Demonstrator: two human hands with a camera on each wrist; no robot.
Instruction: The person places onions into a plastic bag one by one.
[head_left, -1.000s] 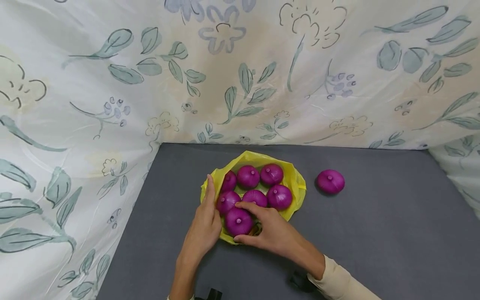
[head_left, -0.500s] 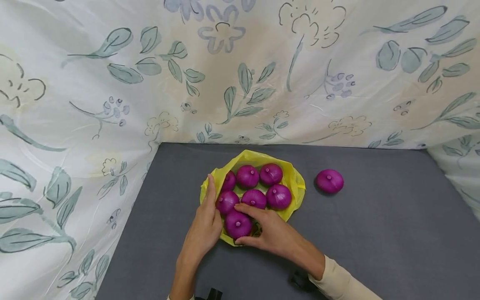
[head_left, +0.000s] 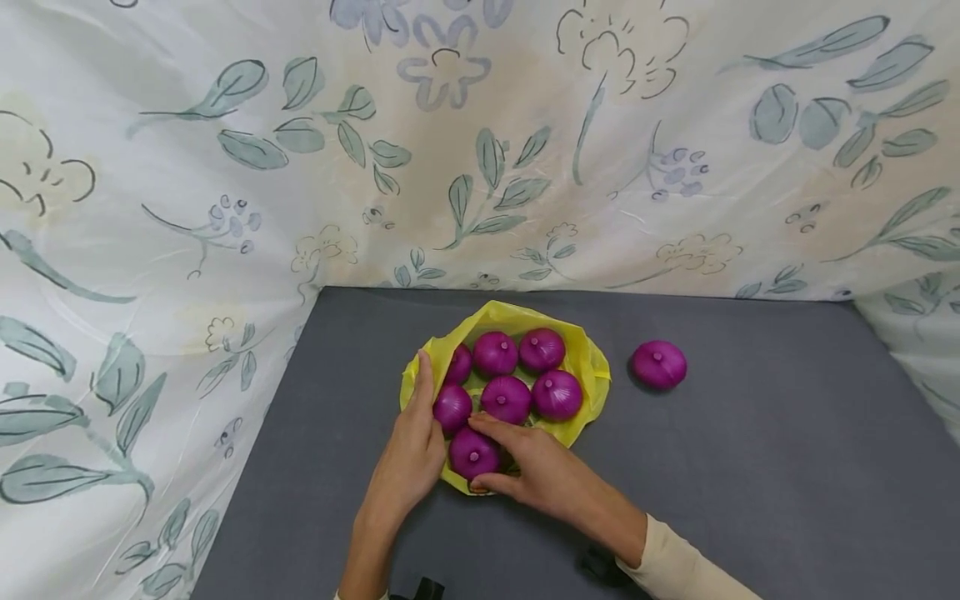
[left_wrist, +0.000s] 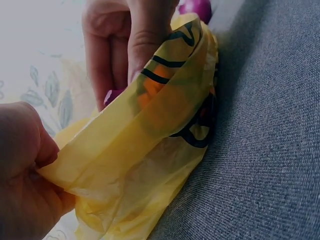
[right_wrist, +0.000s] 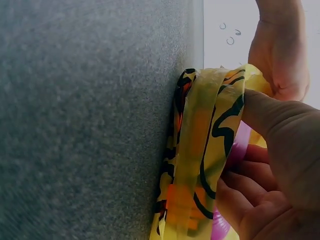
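A yellow plastic bag (head_left: 597, 367), its mouth spread wide, stands on the grey surface with several purple onions inside. My left hand (head_left: 408, 458) is at the bag's left side; in the left wrist view its thumb and fingers (left_wrist: 22, 170) pinch the yellow rim. With thumb and fingers spread around it, my right hand (head_left: 551, 471) grips the nearest onion (head_left: 474, 454) at the front of the bag. The right wrist view shows the thumb near the rim and curled fingers beside a purple onion (right_wrist: 240, 145), partly hidden by the printed bag wall.
One loose purple onion (head_left: 659, 365) lies on the grey tabletop (head_left: 765, 450) to the right of the bag. Behind and to the left hangs a white cloth (head_left: 525, 100) printed with leaves and flowers. A small black object (head_left: 602, 565) shows below my right forearm.
The onion in my right hand has shifted slightly left and toward me. The middle onion behind it shows more fully, and the left one has moved a little left. My left hand stays put.
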